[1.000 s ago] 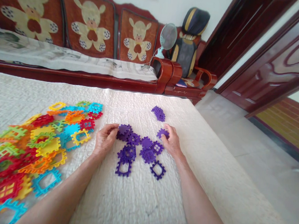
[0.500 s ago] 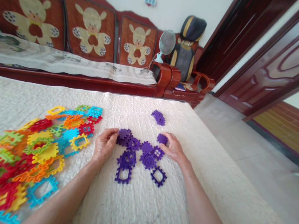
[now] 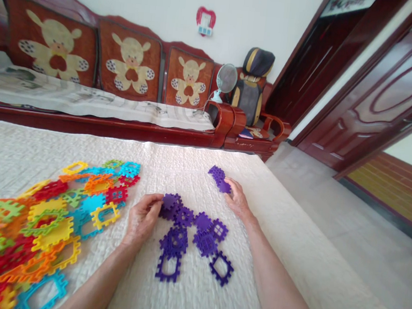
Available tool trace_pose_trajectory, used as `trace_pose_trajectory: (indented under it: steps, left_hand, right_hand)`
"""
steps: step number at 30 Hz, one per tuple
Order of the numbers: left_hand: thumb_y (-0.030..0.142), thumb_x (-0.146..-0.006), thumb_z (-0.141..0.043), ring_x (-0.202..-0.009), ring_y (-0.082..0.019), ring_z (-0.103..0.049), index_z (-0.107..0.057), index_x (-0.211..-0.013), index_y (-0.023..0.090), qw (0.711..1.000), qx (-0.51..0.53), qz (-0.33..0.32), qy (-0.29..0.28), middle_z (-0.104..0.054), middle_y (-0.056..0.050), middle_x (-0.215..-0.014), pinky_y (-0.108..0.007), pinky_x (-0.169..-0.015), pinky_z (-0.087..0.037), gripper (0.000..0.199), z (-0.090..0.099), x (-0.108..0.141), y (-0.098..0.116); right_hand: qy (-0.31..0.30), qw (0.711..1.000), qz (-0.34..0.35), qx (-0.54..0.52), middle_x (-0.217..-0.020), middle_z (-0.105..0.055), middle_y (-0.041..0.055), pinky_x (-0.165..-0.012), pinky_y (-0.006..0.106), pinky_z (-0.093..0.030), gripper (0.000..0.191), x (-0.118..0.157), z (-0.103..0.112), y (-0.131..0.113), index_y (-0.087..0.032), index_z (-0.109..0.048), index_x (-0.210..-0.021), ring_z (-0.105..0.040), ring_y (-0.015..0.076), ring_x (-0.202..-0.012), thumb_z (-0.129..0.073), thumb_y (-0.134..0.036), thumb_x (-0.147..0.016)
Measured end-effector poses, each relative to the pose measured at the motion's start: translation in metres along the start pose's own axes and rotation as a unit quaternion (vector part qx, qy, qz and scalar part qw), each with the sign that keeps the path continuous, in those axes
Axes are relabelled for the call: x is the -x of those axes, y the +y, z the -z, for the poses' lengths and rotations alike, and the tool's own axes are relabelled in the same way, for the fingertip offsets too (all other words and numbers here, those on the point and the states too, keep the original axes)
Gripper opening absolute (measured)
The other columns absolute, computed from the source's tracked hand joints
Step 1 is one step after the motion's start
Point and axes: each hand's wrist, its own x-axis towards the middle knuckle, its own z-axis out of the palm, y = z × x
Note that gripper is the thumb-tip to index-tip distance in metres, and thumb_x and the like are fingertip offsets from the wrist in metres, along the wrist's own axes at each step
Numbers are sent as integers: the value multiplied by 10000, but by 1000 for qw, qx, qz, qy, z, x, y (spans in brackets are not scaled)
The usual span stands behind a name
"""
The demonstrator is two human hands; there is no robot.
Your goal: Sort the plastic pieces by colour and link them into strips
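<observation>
My right hand is closed with its fingertips on a solid purple notched tile. That tile meets the near end of a small purple cluster. My left hand pinches the left edge of another purple tile, which lies overlapping others on the cloth. Between my forearms lie more purple interlocking tiles, including a windowed one, a lattice one and two open frames, the left frame and the right frame. Some tiles overlap, so their outlines are partly hidden.
A large heap of red, yellow, orange, green and blue tiles, with a yellow one at its edge, spreads on the left. The quilted white cloth covers the surface. Beyond its far edge stand a wooden sofa and a small fan.
My right hand has carried its purple tile away from the near tiles to the small far cluster. My left hand keeps its place at the tile edge. The view has tilted upward.
</observation>
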Motion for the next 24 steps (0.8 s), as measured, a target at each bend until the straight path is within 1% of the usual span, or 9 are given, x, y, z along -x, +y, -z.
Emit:
trace_pose_trajectory:
  steps: [4, 9, 14, 16, 18, 20, 21, 22, 24]
  left_hand:
    - [385, -744, -638, -744, -179, -648, -702, -912, 194, 1000, 2, -1, -3, -714, -31, -835, -280, -676, -520, 261, 0, 0, -1]
    - [401, -747, -633, -728, -183, -650, -706, -903, 194, 1000, 3, 2, -1, -713, -35, -823, -287, -672, -520, 269, 0, 1, 1]
    - [398, -735, -639, -718, -180, -641, -707, -896, 199, 1000, 3, 2, -2, -709, -29, -818, -285, -654, -515, 265, -1, 1, 4]
    - [393, -728, -637, -710, -178, -640, -705, -883, 194, 1000, 10, 10, 5, -707, -31, -808, -282, -645, -512, 261, -1, 1, 6]
    - [388, -726, -630, -702, -179, -640, -702, -878, 187, 1000, 19, 20, 15, -703, -34, -784, -281, -636, -511, 262, -1, 1, 8]
    - [383, -726, -624, -710, -180, -641, -697, -886, 181, 999, 19, 18, 31, -696, -37, -776, -282, -643, -514, 268, -1, 1, 10]
    - [380, -726, -622, -726, -181, -642, -694, -885, 180, 999, 14, 9, 44, -690, -40, -784, -284, -654, -517, 265, -1, 1, 10]
    - [374, -727, -619, -752, -184, -643, -692, -881, 180, 998, 6, -4, 57, -684, -44, -804, -287, -669, -522, 259, -1, 1, 10]
    - [351, -729, -605, -820, -191, -641, -687, -877, 181, 996, -15, -38, 81, -671, -57, -873, -289, -693, -529, 241, 0, 1, 11]
  right_hand:
    - [-1, 1000, 14, -12, -1368, -503, 106, -1125, 468, -310, 566, 1, -3, 5, -205, -491, -1294, -428, 227, -1305, -472, -97, -738]
    - [-7, 1000, 13, -21, -1372, -505, 104, -1122, 482, -316, 570, -1, -2, 1, -212, -508, -1274, -433, 226, -1307, -453, -74, -723]
    - [7, 1000, 7, -15, -1416, -458, 120, -1125, 490, -312, 611, 0, -3, 2, -200, -486, -1291, -405, 232, -1333, -447, -63, -697]
    - [12, 1000, 4, -13, -1406, -465, 118, -1126, 482, -311, 603, 0, -3, 1, -199, -491, -1283, -411, 232, -1327, -458, -72, -694]
    - [30, 999, -1, -11, -1363, -496, 119, -1109, 466, -336, 574, 0, -2, -4, -196, -517, -1253, -442, 236, -1296, -476, -89, -691]
    - [48, 999, -13, -11, -1236, -575, 118, -1038, 435, -408, 480, -1, 2, -14, -186, -570, -1174, -527, 236, -1186, -494, -122, -704]
    - [41, 999, -22, -16, -1135, -618, 104, -976, 409, -451, 410, -2, 4, -21, -184, -599, -1114, -578, 226, -1089, -501, -143, -719]
    - [19, 999, -31, -23, -1024, -648, 82, -901, 377, -485, 337, -3, 6, -29, -186, -623, -1049, -613, 208, -975, -506, -165, -734]
    - [-68, 996, -39, -45, -845, -663, 33, -756, 308, -501, 229, -5, 12, -49, -191, -650, -940, -622, 167, -775, -525, -201, -749]
